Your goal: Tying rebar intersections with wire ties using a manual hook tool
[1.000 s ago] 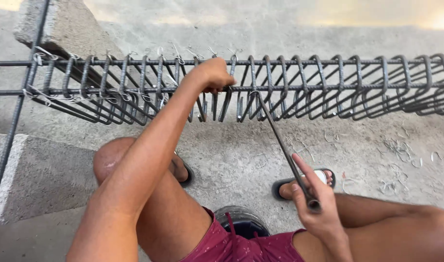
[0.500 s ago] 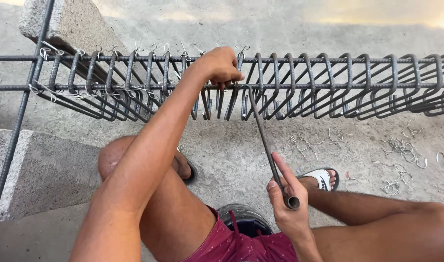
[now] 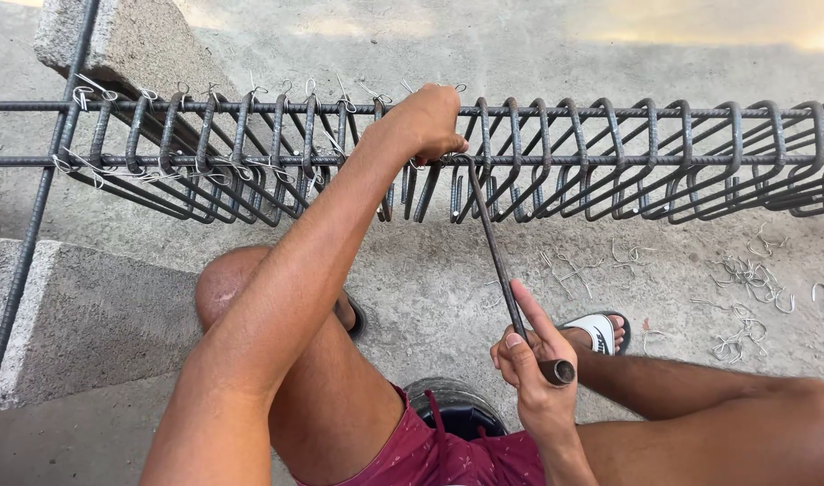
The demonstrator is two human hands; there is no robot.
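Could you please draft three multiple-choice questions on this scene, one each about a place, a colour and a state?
1. Where is the left hand?
A. on the rebar cage
B. on the concrete block
C. on the sandal

2. What colour are the shorts?
A. blue
B. maroon
C. white

3. How is the right hand?
A. empty
B. closed on the hook tool
C. flat on the floor

Answers: A, its fingers grip the bars; B, dark red fabric; B, fingers wrap the handle.
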